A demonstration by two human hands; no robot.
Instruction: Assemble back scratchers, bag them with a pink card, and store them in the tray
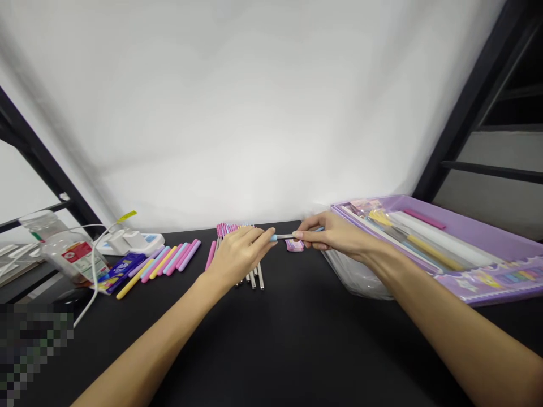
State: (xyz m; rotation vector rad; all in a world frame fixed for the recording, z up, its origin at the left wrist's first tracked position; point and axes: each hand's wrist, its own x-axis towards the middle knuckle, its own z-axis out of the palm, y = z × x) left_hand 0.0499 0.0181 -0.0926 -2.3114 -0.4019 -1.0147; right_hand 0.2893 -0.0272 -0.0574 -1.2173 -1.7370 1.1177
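White wall [254,113] up behind, black bench [288,345] below, and here we are: my left fingers [263,239] are pinched on the light-blue end of a slim stick [285,236], my right fingers [309,236] clamped farther along it, bare silver showing between them. It's level, just above the bench! Silver rods [254,278] lie partly behind my left hand, pastel tubes [163,262] line up leftward, and a purple box [479,226] sits off to the right.
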